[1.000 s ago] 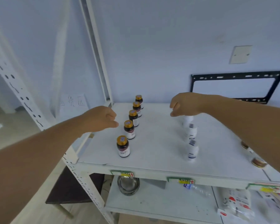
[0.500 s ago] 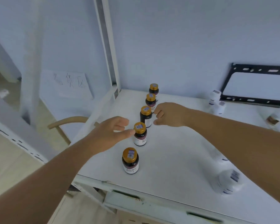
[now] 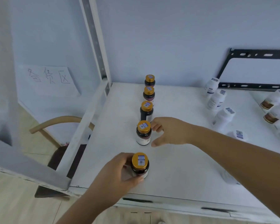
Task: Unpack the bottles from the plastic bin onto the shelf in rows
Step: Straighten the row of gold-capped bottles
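I see five dark bottles with gold caps in row on white shelf (image 3: 176, 167). My left hand (image 3: 115, 173) wraps nearest bottle (image 3: 140, 165) by front edge, thumb and fingers clamped on its sides. My right hand (image 3: 170, 131) spread, empty, thumb and fingers just beside second bottle (image 3: 143, 133). White bottles (image 3: 217, 101) grouped right, well apart.

I have one view only, the head camera, so nothing overlaps with a second view. It looks forward and steeply down from above the front edge of the white shelf (image 3: 176, 167), close over it (wide-angle, so the upright post (image 3: 94, 38) leans), facing the back wall (image 3: 168, 38), with both forearms entering from the bottom.
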Tool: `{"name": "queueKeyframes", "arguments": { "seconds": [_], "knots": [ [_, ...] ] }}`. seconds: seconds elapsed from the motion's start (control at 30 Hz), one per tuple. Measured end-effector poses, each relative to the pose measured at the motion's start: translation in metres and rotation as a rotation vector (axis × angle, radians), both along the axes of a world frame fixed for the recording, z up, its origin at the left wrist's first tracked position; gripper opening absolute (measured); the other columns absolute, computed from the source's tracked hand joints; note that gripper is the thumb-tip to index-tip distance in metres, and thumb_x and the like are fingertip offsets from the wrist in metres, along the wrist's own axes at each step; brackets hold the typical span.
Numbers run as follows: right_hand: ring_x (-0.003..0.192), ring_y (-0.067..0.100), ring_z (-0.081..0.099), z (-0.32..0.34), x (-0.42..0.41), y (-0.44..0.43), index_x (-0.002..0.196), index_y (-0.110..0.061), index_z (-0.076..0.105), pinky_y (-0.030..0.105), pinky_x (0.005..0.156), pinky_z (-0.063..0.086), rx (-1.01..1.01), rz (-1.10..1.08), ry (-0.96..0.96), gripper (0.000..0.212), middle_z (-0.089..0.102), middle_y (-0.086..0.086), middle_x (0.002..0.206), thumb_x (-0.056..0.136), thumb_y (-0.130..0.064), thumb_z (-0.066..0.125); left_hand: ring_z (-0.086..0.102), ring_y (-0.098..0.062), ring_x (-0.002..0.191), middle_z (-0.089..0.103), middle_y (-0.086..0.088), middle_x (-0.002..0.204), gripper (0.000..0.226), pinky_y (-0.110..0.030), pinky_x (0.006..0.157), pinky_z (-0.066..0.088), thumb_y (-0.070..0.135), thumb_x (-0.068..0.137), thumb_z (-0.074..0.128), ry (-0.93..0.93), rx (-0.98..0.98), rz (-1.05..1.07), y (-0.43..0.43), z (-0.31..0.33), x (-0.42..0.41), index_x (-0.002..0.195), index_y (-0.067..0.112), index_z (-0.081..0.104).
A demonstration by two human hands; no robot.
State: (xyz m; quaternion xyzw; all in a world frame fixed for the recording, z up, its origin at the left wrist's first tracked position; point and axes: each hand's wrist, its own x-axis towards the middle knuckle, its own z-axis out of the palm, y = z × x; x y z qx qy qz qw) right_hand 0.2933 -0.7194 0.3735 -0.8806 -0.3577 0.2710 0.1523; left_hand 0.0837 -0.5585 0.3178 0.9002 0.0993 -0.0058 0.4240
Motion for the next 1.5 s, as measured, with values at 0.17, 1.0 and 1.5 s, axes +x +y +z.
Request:
{"name": "queueKeyframes", "arguments": {
  "seconds": [0.17, 1.0, 1.5],
  "knots": [
    [0.106, 0.01, 0.06, -0.014, -0.019, 0.008, 0.127, -0.027, 0.055, 0.031, 0.095, 0.049, 0.111, -0.133, 0.005, 0.062, 0.062, -0.011, 0.118, 0.074, -0.047, 0.081, 0.056, 0.01, 0.106, 0.059, 0.037, 0.112, 0.043, -0.002, 0.081, 0.041, 0.064, 0.076, 0.071, -0.046, 0.024, -0.073, 0.007, -0.007, 0.002, 0.114, 0.052, 0.054],
    [0.135, 0.019, 0.049, -0.046, 0.009, 0.031, 0.15, -0.017, 0.043, 0.027, 0.105, 0.034, 0.429, -0.657, 0.116, 0.05, 0.051, 0.0, 0.149, 0.1, -0.009, 0.047, 0.063, -0.016, 0.122, 0.069, 0.0, 0.129, 0.039, -0.034, 0.103, 0.045, 0.033, 0.088, 0.05, -0.299, -0.797, 0.262, 0.042, 0.035, 0.059, 0.123, 0.023, 0.063],
    [0.117, 0.015, 0.061, -0.047, 0.031, 0.023, 0.141, -0.016, 0.053, 0.024, 0.095, 0.044, 0.454, -0.658, 0.08, 0.045, 0.064, -0.002, 0.132, 0.096, -0.018, 0.061, 0.056, -0.018, 0.125, 0.059, -0.002, 0.137, 0.036, -0.04, 0.11, 0.044, 0.025, 0.099, 0.053, 0.145, -0.678, 0.35, 0.03, 0.029, 0.146, 0.134, 0.019, 0.059]
  ]
}}
